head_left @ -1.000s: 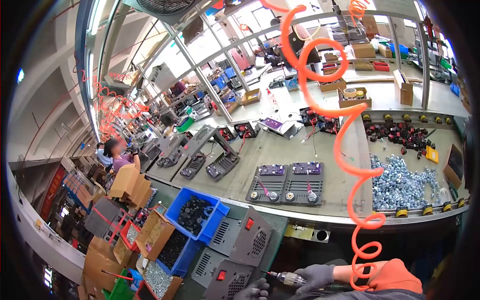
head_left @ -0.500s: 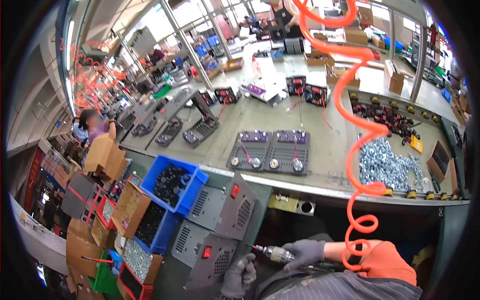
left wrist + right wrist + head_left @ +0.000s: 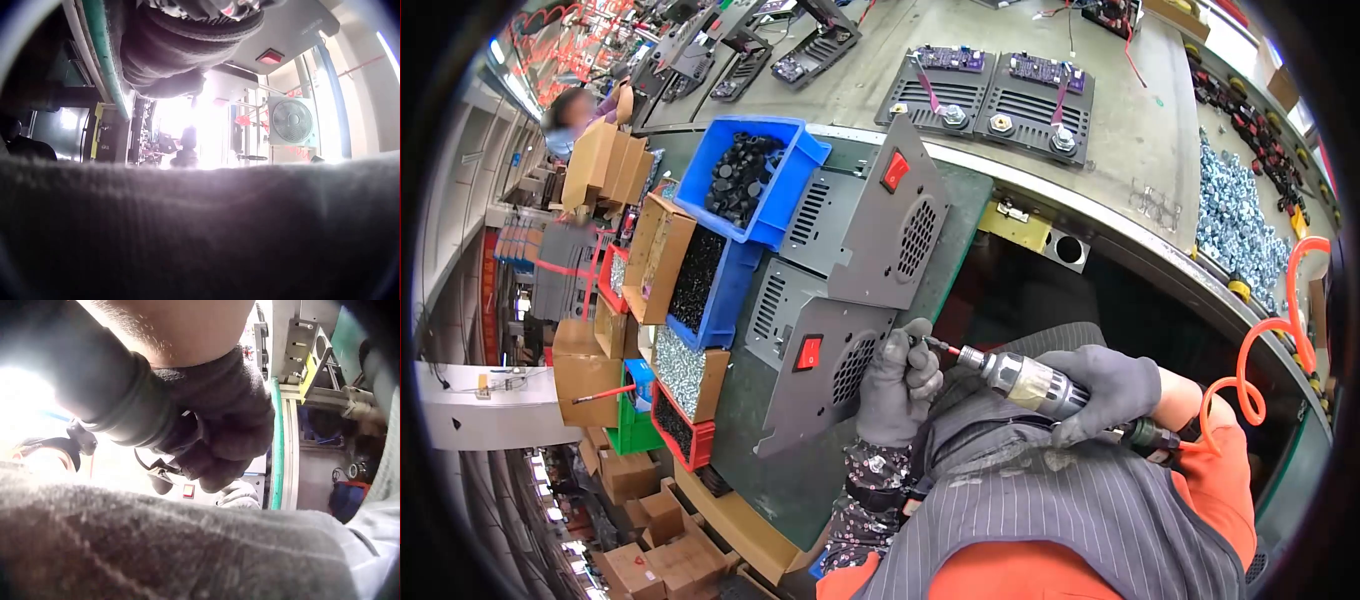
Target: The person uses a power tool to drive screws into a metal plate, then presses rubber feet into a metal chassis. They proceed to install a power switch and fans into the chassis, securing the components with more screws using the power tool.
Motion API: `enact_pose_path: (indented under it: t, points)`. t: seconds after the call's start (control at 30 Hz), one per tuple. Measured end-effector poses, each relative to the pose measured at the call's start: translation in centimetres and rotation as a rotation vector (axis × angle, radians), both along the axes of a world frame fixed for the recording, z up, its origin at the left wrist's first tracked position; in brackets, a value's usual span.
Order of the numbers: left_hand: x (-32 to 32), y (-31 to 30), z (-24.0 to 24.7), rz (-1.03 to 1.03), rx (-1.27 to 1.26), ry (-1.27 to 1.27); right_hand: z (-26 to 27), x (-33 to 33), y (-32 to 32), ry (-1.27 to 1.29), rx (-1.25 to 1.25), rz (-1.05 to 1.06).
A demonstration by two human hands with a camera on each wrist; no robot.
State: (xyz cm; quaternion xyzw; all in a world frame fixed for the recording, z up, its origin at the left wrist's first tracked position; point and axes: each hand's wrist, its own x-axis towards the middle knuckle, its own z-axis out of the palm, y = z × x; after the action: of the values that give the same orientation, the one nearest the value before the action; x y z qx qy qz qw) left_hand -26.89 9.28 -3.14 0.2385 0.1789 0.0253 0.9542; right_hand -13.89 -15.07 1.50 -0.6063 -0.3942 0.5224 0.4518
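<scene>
My gloved right hand (image 3: pixel 1105 392) grips a pneumatic screwdriver (image 3: pixel 1032 386), its bit pointing left. In the right wrist view, the fingers of that hand (image 3: pixel 234 419) curl round the dark tool body (image 3: pixel 119 387). My gloved left hand (image 3: pixel 895 388) is raised with bent fingers at the tip of the bit, where thumb and forefinger pinch a small dark piece (image 3: pixel 915 340), too small to make out. Just left of it stands a grey metal housing panel (image 3: pixel 825 375) with a red switch (image 3: pixel 808 352) and a round vent. A second such panel (image 3: pixel 890 235) stands behind it.
A blue bin (image 3: pixel 745 225) of black knob-like parts and boxes of small hardware (image 3: pixel 685 372) line the left side. An orange coiled hose (image 3: pixel 1250 400) runs from the tool. Two base plates with purple boards (image 3: pixel 950 60) lie on the bench beyond its metal edge.
The head view has tilted down towards the lap. My left hand has risen to the screwdriver's tip, where before it was a little apart. The right hand keeps its grip on the screwdriver.
</scene>
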Motion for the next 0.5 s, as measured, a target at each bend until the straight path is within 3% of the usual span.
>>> enact_pose_path:
  t: [0.27, 0.33, 0.47, 0.5]
  points:
    - [0.9, -1.6, 1.3, 0.063, 0.312, 0.133, -0.8, 0.2, -0.2, -0.049, -0.014, 0.005]
    - [1.0, -1.9, 1.2, 0.095, 0.737, 0.233, -1.5, 0.3, -0.3, -0.063, -0.006, 0.059]
    - [0.6, -1.9, 2.4, -0.017, 1.021, 0.255, -2.3, 0.8, -0.1, -0.092, -0.022, 0.069]
    - [0.1, -1.7, 2.9, -0.153, 1.175, 0.171, -2.3, 1.0, 0.1, -0.125, -0.024, -0.01]
